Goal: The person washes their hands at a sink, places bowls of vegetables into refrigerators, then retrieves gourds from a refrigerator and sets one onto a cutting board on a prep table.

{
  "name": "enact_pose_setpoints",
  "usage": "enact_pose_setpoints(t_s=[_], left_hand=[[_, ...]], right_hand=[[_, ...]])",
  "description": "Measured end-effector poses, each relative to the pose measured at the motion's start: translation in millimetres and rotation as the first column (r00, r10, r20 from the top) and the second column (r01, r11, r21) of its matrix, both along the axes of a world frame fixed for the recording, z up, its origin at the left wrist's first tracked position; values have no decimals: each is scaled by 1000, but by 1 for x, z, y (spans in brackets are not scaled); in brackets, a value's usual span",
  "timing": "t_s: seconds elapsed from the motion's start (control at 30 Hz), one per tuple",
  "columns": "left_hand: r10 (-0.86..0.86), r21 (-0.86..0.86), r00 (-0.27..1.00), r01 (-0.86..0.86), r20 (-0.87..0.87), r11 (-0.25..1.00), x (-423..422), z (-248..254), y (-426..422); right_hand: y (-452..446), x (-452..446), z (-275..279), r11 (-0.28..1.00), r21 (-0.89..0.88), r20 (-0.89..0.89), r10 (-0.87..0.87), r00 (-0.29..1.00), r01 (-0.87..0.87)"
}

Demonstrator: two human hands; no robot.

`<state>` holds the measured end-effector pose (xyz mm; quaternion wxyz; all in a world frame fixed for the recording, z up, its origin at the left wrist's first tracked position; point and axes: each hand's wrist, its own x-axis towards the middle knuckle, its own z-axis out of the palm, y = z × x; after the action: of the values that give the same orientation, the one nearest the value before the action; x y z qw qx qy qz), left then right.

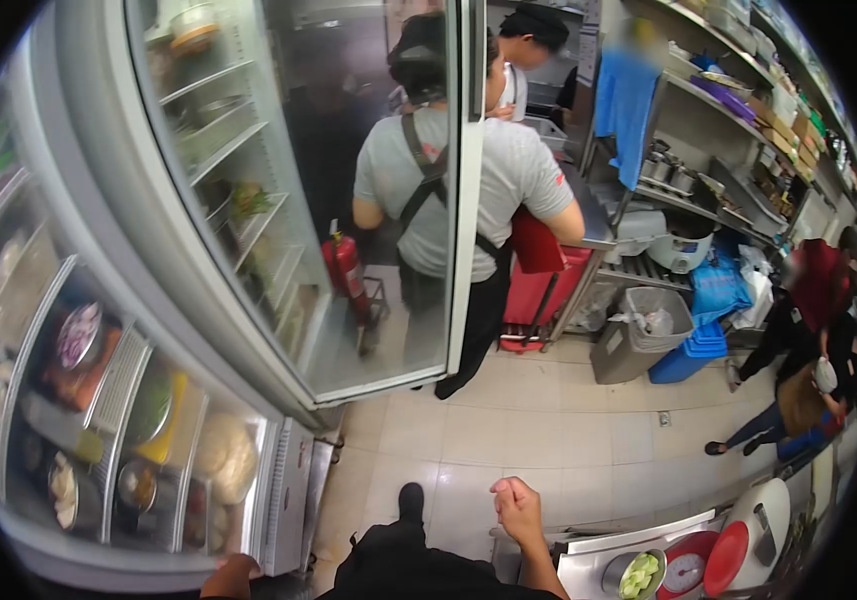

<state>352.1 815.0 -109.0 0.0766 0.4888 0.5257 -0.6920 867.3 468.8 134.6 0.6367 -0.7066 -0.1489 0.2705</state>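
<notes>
My right hand is raised over the tiled floor, its fingers curled in, with nothing visible in them. Low at the left, my left hand is at the bottom front edge of the refrigerator; its fingers are mostly hidden. Shelves inside hold a bowl of chopped purple onion, a pale bag of food and several metal containers. A glass door stands swung out ahead of me. Right of my right hand, a metal bowl of cut green vegetable stands beside a red kitchen scale.
A person in a grey shirt stands just behind the glass door, with another person beyond. Grey and blue bins stand under the racks. More people are at the far right. A white board and a knife lie on the right counter.
</notes>
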Motion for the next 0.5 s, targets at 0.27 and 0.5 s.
enact_pose_setpoints(t_s=[0.27, 0.5], left_hand=[[-276, 277, 482, 70, 832, 958, 245, -44, 44], [-122, 180, -158, 432, 980, 884, 455, 1, 52]], right_hand=[[130, 82, 67, 982, -142, 430, 174, 886, -124], [198, 129, 90, 981, -28, 619, 168, 767, -192]])
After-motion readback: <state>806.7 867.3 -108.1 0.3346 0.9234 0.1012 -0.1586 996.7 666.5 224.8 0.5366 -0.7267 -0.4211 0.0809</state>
